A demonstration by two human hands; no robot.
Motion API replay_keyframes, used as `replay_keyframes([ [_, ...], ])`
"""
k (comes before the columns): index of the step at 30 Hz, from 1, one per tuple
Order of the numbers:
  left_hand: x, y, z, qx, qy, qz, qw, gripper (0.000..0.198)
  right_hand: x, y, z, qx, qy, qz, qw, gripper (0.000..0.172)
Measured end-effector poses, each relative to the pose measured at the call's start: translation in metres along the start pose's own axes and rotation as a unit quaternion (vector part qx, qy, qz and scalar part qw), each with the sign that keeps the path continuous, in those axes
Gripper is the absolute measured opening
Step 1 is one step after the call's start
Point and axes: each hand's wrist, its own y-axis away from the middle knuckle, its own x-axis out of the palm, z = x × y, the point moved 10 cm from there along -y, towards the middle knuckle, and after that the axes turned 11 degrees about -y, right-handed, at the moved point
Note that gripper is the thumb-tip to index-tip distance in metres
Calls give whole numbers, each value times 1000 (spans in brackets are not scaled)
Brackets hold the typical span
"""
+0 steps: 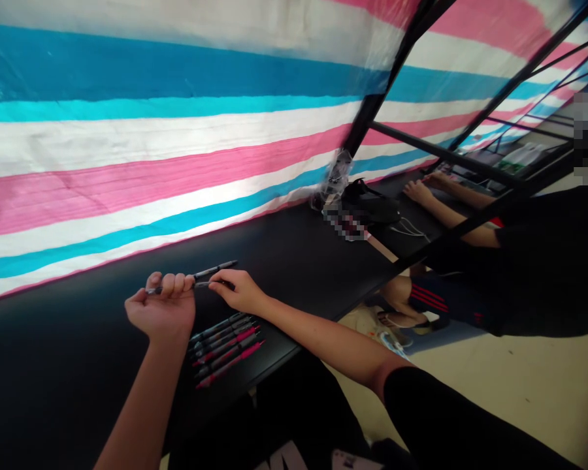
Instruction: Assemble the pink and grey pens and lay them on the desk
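My left hand (169, 301) is turned palm up, its fingers curled around a slim pen (202, 284). On the right, my right hand (238, 291) pinches the other end of what looks like the same pen; whether it is one piece or two parts I cannot tell. Just behind the hands another grey and black pen (218, 268) lies on the black table (284, 245). Closer to me, several pens (225, 346) rest side by side in a row, some dark and some with pink parts, partly beside my left wrist.
A striped plastic sheet (176, 150) hangs behind the table. Black metal frame bars (451, 156) slant across the right. Beyond them a person in black (534, 261) sits with hands (419, 191) at the table, near a black bag (372, 205) and clear plastic wrap (340, 173).
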Motion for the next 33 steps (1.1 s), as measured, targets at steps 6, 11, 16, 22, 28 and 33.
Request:
replay_keyframes([
  [6,4,4,1,-2,3,7,1000,29,7,2,-5,57,-18,39,997,38],
  [11,3,1,0,0,4,17,1000,23,5,0,-4,51,-35,32,998,36],
  [16,1,0,-2,19,-4,21,1000,22,-2,0,-2,21,-9,11,1000,24],
  [22,-3,-1,-2,33,7,18,999,24,-4,0,-7,13,13,3,1000,18],
  [28,-2,1,2,25,10,22,999,25,-7,0,-8,15,7,-6,1000,19],
  [33,-4,2,6,11,15,5,1000,24,-5,1,-8,9,-1,-4,1000,20],
])
